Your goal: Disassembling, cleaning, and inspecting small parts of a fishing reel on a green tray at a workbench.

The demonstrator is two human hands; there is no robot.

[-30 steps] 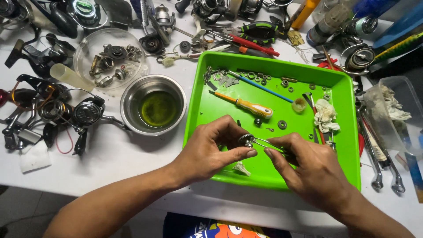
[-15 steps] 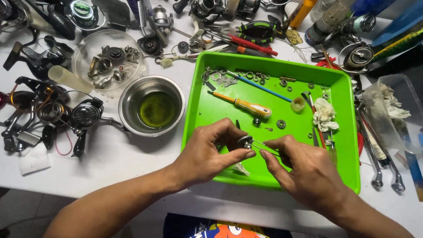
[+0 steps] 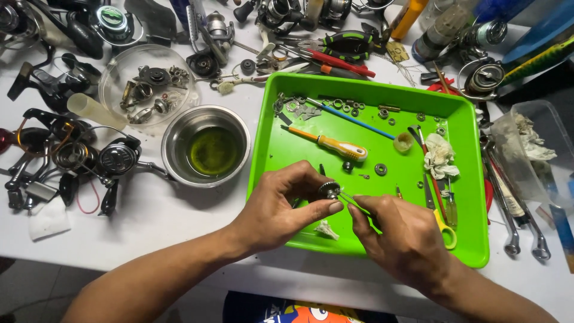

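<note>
Fingers of the left hand [image 3: 281, 206] pinch a small round metal reel part [image 3: 328, 190] over the green tray [image 3: 472, 197]; right hand [image 3: 400, 236] grips thin tweezers [image 3: 350, 200] poking at it.

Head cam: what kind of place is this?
Likely a fishing-reel repair bench. Dismantled reels crowd the white table, a green tray holds screwdrivers and small parts, and a steel bowl holds greenish liquid. The left hand pinches a small round part.
</note>
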